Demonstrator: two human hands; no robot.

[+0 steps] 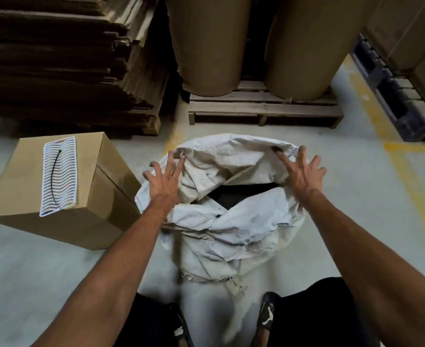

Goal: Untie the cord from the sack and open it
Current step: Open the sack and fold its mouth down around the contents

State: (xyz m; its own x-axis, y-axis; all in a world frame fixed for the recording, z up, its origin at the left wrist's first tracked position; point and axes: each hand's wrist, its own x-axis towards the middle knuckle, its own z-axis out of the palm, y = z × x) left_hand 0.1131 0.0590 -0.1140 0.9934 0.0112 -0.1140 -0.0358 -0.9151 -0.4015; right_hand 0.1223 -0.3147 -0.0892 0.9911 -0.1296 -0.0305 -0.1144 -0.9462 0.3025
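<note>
A white woven sack (231, 221) stands on the floor in front of me, its mouth partly spread, with something dark showing inside (244, 194). My left hand (165, 176) hovers at the left rim with fingers splayed, holding nothing. At the right rim, my right hand (300, 171) has its fingers spread and its fingertips touch the folded edge of the sack. I see no cord tied on the sack; a frayed strip (236, 286) hangs at its lower front. A dark cord-like strand (54, 181) lies on a white ribbed mat on the box to the left.
A cardboard box (63, 221) sits left of the sack with the white ribbed mat (60, 176) on top. Behind stand two big brown paper rolls (206, 46) on a wooden pallet (264, 108), stacked flat cardboard (56, 58) at left, a dark pallet (397, 96) at right. Yellow floor lines (407, 171) run right.
</note>
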